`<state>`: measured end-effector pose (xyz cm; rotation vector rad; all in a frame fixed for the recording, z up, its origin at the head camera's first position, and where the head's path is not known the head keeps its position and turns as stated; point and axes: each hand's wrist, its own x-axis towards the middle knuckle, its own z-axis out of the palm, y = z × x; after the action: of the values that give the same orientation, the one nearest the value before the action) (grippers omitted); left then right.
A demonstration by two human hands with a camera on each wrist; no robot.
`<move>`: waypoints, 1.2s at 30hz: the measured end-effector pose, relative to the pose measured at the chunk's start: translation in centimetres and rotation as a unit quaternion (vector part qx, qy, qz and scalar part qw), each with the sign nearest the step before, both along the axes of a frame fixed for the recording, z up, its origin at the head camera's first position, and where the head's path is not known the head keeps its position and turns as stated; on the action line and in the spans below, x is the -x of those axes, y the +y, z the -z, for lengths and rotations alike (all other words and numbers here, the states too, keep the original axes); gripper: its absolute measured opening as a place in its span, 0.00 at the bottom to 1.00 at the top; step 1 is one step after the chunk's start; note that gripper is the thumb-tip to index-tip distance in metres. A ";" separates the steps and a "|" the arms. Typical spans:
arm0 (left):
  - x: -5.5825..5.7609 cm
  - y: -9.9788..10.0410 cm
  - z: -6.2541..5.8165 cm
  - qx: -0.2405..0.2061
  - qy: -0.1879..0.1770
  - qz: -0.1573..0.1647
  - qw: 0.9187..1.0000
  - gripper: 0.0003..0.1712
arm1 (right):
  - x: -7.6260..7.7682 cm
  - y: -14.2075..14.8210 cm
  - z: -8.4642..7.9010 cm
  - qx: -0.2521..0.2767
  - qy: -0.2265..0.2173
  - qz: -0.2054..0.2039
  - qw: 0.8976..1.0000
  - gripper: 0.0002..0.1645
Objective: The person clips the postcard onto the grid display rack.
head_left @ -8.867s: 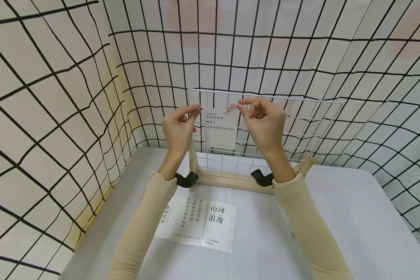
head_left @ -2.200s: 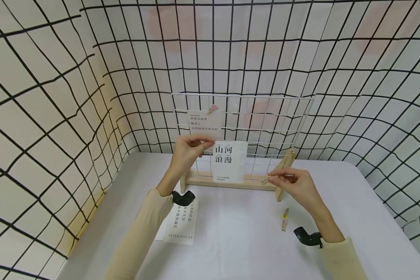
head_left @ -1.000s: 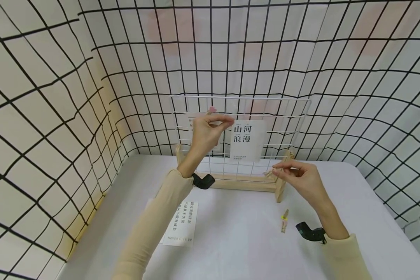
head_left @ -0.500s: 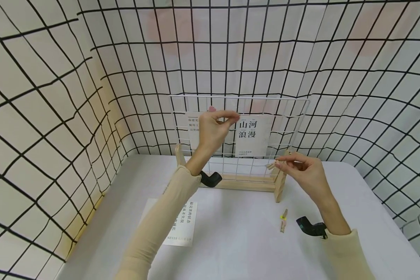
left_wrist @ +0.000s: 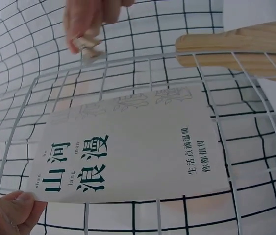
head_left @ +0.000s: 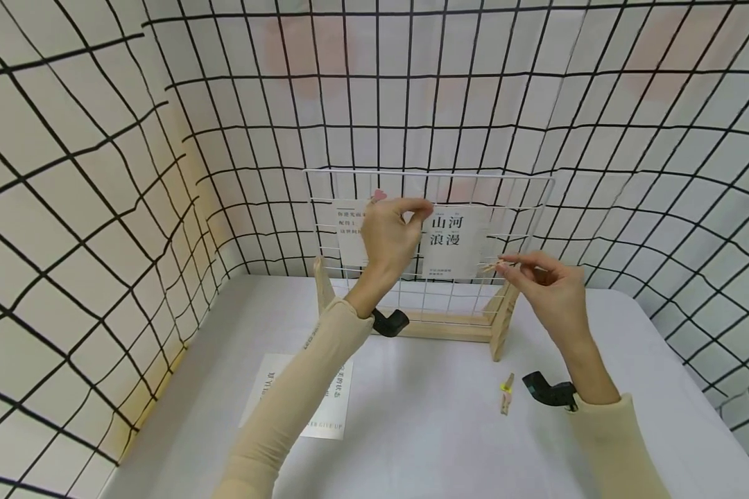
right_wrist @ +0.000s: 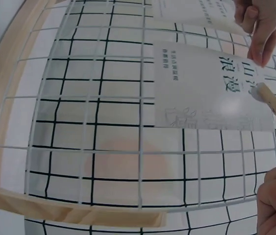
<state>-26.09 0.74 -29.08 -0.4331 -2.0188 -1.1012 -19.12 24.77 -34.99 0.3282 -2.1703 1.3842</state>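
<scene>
In the head view my left hand [head_left: 392,239] pinches the upper left corner of a white printed card [head_left: 454,258], held upright against the front of a white wire grid rack [head_left: 505,208]. The left wrist view shows thumb and finger on that card's corner [left_wrist: 128,152]. My right hand [head_left: 552,294] pinches a small wooden clothespin [head_left: 489,267], just right of the card and apart from the rack. To the left, another card [head_left: 349,242] hangs on the grid from a clothespin with a pink heart [head_left: 379,195], partly covered by my left hand.
The rack has a wooden base [head_left: 449,329] on a white table. A clothespin with a yellow part [head_left: 506,395] lies at front right. Printed cards [head_left: 327,419] lie at front left, partly under my left forearm. A black wire mesh [head_left: 225,125] encloses the back and sides.
Earlier both hands were at the first card; it now hangs clipped. My left hand has brought the second card from the table up and right to the grid. My right hand has risen with a clothespin.
</scene>
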 end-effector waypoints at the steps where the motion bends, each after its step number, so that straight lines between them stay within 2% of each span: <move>1: 0.0 0.1 0.0 0.003 0.002 -0.006 1.000 0.03 | 0.2 -0.1 -0.3 0.005 0.008 0.006 1.000 0.12; 6: -0.2 0.7 0.0 0.013 0.012 -0.036 0.999 0.03 | 1.4 -0.8 -1.9 0.032 0.048 0.016 0.998 0.13; 13: -0.4 1.1 0.1 0.006 0.014 -0.054 0.998 0.03 | 2.9 -1.1 -4.1 0.047 0.087 0.032 0.995 0.12; 22: -0.4 1.4 0.3 0.005 0.015 -0.070 0.997 0.04 | 4.1 -1.5 -5.6 0.016 0.092 0.032 0.995 0.11; 31: -0.4 1.6 0.4 0.008 0.015 -0.070 0.997 0.05 | 4.1 -1.8 -6.2 0.020 0.076 0.027 0.997 0.13; 34: -0.5 1.5 0.4 0.007 0.014 -0.066 0.998 0.05 | 4.0 -1.9 -6.4 0.036 0.072 0.014 0.997 0.11; 36: -0.5 1.5 0.4 0.007 0.013 -0.061 0.998 0.05 | 3.9 -1.9 -6.5 0.067 0.065 -0.016 0.995 0.08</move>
<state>-25.59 2.24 -29.47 -0.3260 -2.0027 -1.0024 -23.04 22.90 -28.52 0.3936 -1.9643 1.4748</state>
